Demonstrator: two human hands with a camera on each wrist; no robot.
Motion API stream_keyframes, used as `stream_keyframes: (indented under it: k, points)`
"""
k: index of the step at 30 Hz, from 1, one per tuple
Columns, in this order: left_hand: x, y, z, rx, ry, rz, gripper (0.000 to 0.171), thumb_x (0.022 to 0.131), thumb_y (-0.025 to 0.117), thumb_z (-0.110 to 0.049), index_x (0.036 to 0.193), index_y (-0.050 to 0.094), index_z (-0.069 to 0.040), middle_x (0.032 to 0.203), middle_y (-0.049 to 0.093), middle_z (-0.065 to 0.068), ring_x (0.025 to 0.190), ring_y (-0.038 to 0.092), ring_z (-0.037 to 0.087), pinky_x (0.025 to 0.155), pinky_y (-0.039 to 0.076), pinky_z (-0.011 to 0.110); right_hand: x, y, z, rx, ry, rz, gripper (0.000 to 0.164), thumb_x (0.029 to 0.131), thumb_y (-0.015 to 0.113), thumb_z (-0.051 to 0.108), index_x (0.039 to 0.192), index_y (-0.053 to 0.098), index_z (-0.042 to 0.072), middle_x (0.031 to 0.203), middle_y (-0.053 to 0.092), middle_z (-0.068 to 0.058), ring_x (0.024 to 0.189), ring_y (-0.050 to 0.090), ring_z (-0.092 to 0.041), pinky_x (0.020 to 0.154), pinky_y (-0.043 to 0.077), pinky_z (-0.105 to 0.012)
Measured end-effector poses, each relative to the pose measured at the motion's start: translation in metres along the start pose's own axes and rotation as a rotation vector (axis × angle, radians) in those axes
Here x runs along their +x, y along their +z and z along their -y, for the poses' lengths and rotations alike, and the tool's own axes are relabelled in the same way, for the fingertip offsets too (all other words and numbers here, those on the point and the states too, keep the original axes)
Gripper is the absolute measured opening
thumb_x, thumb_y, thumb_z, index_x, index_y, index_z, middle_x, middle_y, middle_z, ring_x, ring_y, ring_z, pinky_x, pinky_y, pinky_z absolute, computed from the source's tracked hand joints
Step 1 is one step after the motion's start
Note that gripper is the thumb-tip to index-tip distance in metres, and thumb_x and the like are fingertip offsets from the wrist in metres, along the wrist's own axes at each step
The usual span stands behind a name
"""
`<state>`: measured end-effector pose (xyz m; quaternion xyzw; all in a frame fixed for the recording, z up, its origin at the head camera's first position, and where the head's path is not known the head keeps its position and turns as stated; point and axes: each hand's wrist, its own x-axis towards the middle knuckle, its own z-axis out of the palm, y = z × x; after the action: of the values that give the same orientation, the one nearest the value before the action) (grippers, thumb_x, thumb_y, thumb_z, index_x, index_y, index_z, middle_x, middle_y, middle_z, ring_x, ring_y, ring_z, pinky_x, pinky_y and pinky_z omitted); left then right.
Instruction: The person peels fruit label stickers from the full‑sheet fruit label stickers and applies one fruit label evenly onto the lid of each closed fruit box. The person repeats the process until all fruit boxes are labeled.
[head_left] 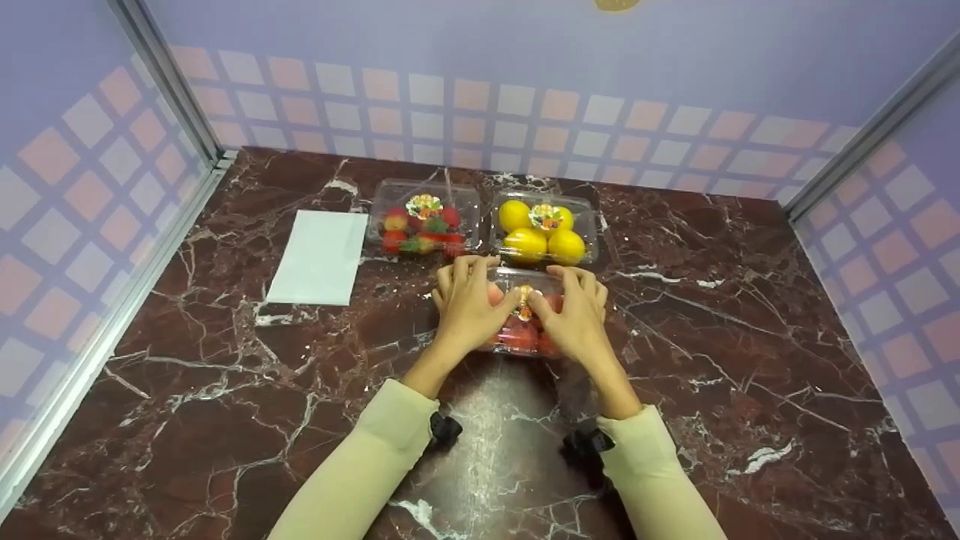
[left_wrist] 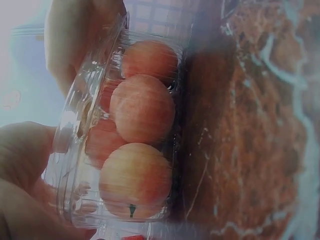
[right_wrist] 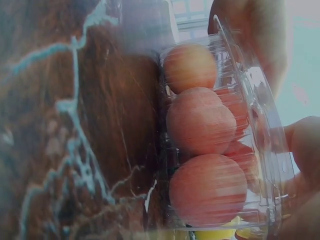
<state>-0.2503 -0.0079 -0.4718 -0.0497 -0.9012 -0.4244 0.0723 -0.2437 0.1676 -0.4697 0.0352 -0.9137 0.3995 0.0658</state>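
A clear plastic clamshell box [head_left: 517,346] of peaches lies at the middle of the table with its lid down. My left hand [head_left: 471,306] grips the box's left side, fingers over the far left edge and thumb on the lid. On the opposite side my right hand [head_left: 576,311] holds it in the same way. Both thumbs touch the lid beside a round fruit sticker [head_left: 524,301]. Several reddish peaches [left_wrist: 142,107] show through the near wall in the left wrist view. The same peaches [right_wrist: 200,120] appear in the right wrist view.
Behind stand two more clear boxes, one with red and green fruit [head_left: 424,241], one with yellow lemons [head_left: 526,244]. A white sheet [head_left: 321,259] lies at left on the dark marbled table [head_left: 225,420]. Tiled-pattern walls [head_left: 420,97] enclose the back and sides.
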Motion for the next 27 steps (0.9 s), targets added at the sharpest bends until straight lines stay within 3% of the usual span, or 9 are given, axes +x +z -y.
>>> stream_keyframes:
  k: [13,18,24,27]
  points:
    - [0.007,-0.015,0.006,-0.041,-0.018,0.089,0.056,0.095,0.077,-0.029,0.146,0.059,-0.015,0.142,0.053,0.012,0.135,0.035,0.035,0.114,0.028,0.055,0.005,-0.017,-0.009,0.046,-0.077,0.108,0.05,0.1,0.066,0.014,0.148,0.058,0.0,0.148,0.048,-0.025,0.134,0.034,-0.043,0.114,0.029,-0.058]
    - [0.006,-0.018,0.006,-0.049,-0.004,0.099,0.054,0.096,0.075,-0.028,0.145,0.059,-0.014,0.141,0.053,0.014,0.134,0.035,0.036,0.115,0.027,0.057,0.006,-0.022,-0.01,0.044,-0.067,0.14,0.049,0.104,0.062,0.015,0.151,0.056,0.002,0.152,0.046,-0.023,0.138,0.034,-0.041,0.116,0.031,-0.056]
    - [0.006,-0.022,0.003,-0.04,-0.015,0.113,0.055,0.097,0.073,-0.033,0.147,0.056,-0.016,0.144,0.05,0.011,0.14,0.032,0.036,0.121,0.02,0.069,0.006,-0.024,-0.007,0.043,-0.055,0.152,0.053,0.106,0.06,0.022,0.154,0.053,0.002,0.156,0.044,-0.022,0.143,0.033,-0.04,0.12,0.031,-0.057]
    - [0.006,-0.024,0.001,-0.028,-0.005,0.133,0.061,0.096,0.074,-0.036,0.151,0.054,-0.016,0.147,0.049,0.011,0.141,0.031,0.036,0.121,0.021,0.066,0.005,-0.025,-0.005,0.029,-0.057,0.157,0.054,0.106,0.06,0.024,0.154,0.051,0.002,0.157,0.043,-0.023,0.145,0.031,-0.041,0.121,0.03,-0.057]
